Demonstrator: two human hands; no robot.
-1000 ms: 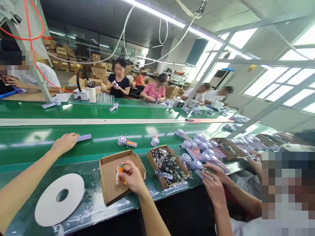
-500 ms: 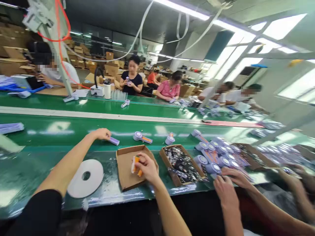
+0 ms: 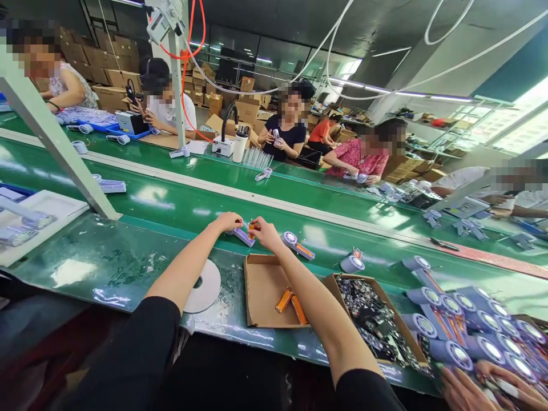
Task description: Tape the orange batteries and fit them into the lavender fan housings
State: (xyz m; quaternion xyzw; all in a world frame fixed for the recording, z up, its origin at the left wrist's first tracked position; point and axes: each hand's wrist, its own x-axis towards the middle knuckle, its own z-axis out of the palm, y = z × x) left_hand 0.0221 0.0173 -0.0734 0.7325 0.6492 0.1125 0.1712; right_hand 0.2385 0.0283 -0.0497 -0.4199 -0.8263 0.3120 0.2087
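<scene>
On the green belt, my left hand point(image 3: 229, 221) is closed on one end of a purple fan body point(image 3: 244, 236). My right hand point(image 3: 262, 229) pinches a small orange battery point(image 3: 252, 229) just above that same body. Two more orange batteries point(image 3: 283, 299) lie in the cardboard tray point(image 3: 261, 285) below my right forearm. To the right of my hands, a purple fan with an orange strip in its handle point(image 3: 298, 245) rests on the belt. A white tape roll point(image 3: 208, 291) lies flat, partly behind my left forearm.
A box of small dark parts point(image 3: 372, 319) stands right of the tray. Many purple fans point(image 3: 466, 325) are piled at the right, beside a co-worker's hands point(image 3: 471, 388). A slanted metal post point(image 3: 55, 137) and a white tray point(image 3: 64, 206) are at the left. Several people sit across the belt.
My right hand has moved from over the tray up to the purple body, holding one battery; two batteries now lie in the tray. The view has turned left.
</scene>
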